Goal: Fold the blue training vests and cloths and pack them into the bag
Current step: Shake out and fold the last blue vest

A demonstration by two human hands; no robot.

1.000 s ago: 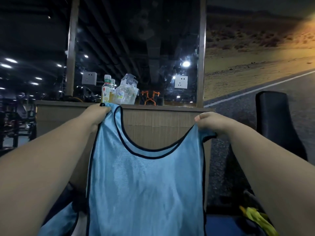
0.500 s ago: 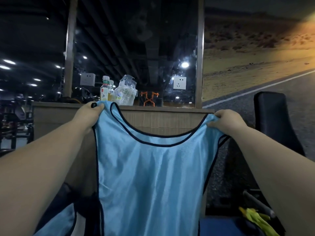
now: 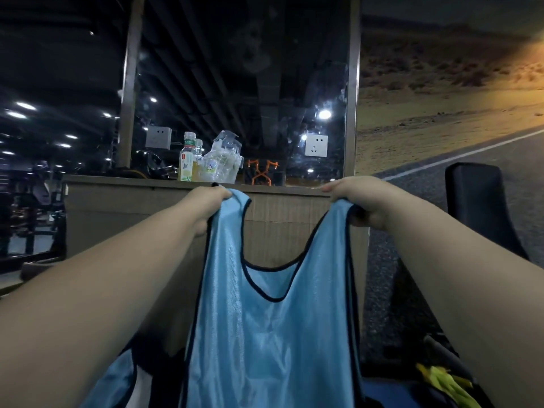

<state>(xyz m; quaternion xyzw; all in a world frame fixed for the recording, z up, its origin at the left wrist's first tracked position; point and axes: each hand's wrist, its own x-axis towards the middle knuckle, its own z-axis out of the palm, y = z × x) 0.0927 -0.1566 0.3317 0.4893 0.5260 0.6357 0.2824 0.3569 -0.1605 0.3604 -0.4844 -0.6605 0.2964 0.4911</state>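
Note:
A light blue training vest with dark trim hangs upright in front of me, held up by its two shoulder straps. My left hand grips the left strap at its top. My right hand grips the right strap, fingers curled over the fabric. The neckline sags in a deep U between the straps. More blue fabric lies low at the left, partly hidden by my left forearm. No bag is recognisable in the view.
A wooden counter stands just behind the vest, carrying drink bottles and a clear plastic bag. A black padded seat is at the right. Yellow-green cloth lies at the lower right.
My hands have moved closer together, so the vest, stretched wide half a second ago, now hangs narrower with a deeper sagging neckline.

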